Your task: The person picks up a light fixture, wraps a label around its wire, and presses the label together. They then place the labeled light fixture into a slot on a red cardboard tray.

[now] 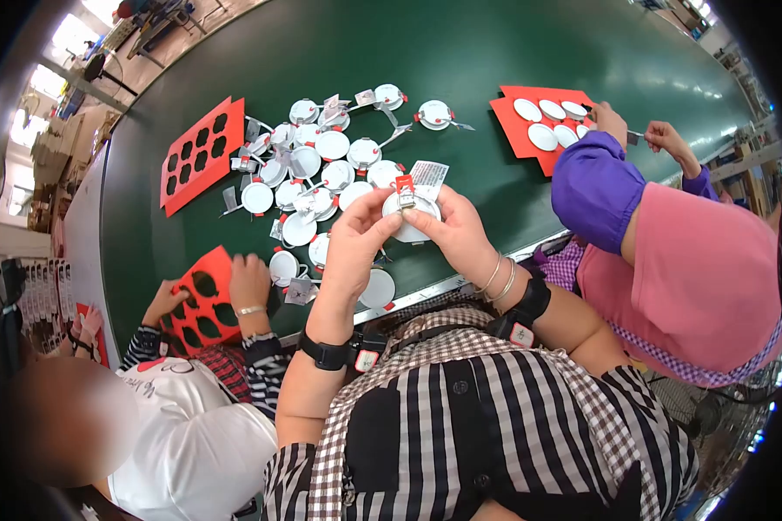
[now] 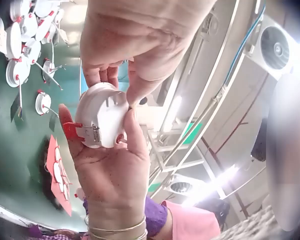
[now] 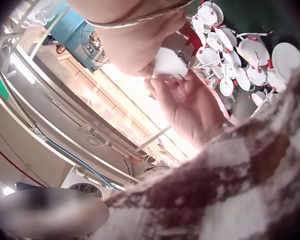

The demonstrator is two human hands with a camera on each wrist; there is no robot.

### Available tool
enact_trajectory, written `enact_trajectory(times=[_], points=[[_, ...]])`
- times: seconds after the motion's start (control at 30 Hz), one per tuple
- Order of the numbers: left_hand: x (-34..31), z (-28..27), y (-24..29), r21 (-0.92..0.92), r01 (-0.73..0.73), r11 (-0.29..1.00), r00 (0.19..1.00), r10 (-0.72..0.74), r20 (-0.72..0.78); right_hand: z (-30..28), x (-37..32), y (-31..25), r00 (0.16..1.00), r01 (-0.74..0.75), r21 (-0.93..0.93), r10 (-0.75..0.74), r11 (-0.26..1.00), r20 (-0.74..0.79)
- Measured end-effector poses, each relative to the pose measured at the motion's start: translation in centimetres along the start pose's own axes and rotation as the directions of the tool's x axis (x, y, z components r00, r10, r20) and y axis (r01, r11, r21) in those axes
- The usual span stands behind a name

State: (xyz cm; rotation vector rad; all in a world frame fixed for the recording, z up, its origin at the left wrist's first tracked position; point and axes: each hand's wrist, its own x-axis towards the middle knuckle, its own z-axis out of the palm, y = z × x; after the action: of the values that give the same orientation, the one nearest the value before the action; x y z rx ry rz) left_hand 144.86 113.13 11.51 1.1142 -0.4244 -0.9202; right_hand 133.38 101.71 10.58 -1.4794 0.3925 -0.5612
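In front of my chest, both hands hold one round white recessed downlight with a red spring clip and a small metal spring at its side. My left hand pinches one edge between thumb and fingers. At the opposite edge my right hand, with bangles at its wrist, grips with its thumb on top and fingers around the rim. A printed label stands up behind the light. The right wrist view shows the white housing between both hands, partly covered by fingers.
Many similar downlights lie heaped on the green table beyond my hands. A red sheet with cutouts lies at left. Another person handles a second red sheet; at right, someone works by a red sheet holding white discs.
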Motion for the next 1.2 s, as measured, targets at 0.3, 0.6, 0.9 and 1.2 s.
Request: enact_trajectory(times=[0.3,0.6,0.9,1.2], points=[[-0.8,-2.4,-0.7,0.037,-0.053,0.998,0.983,0.059,-0.176,2.0,2.4,0.8,0.980,-0.015,0.002,0.014,1.000,0.199],[-0.2,-4.0,0.4,0.063,-0.105,0.992,0.976,0.115,-0.183,3.5,4.4,0.8,0.968,-0.019,0.001,0.018,1.000,0.249],[0.1,-7.0,1.1,0.117,-0.040,0.992,0.998,0.046,-0.051,4.1,5.2,1.0,0.949,0.082,-0.296,0.017,0.952,0.315],[1.6,-4.7,-0.5,0.349,-0.023,0.937,0.983,0.085,-0.165,1.7,6.3,3.8,0.962,0.098,-0.334,-0.003,0.937,0.274]])
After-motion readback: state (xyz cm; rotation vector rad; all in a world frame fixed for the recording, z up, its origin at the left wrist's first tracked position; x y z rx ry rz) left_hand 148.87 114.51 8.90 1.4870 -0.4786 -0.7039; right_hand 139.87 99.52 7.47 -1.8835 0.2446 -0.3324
